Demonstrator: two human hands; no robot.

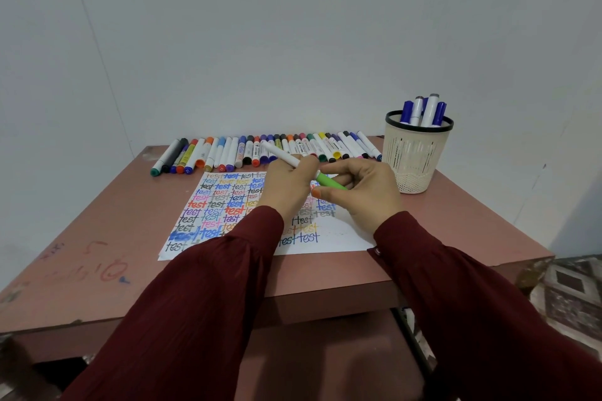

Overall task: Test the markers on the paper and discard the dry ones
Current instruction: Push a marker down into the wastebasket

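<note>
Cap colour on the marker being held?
Green cap, on a white marker barrel. Head view shows it.

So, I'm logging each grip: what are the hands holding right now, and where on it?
One marker: the left hand grips its white barrel near the cap end, and the right hand pinches the green cap.

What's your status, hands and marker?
Left hand grips white marker; right hand pinches its green cap. Both over paper. Nothing blocking.

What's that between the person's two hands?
A marker's green cap; the right hand pinches it, the left hand grips the white marker. Head view.
</note>
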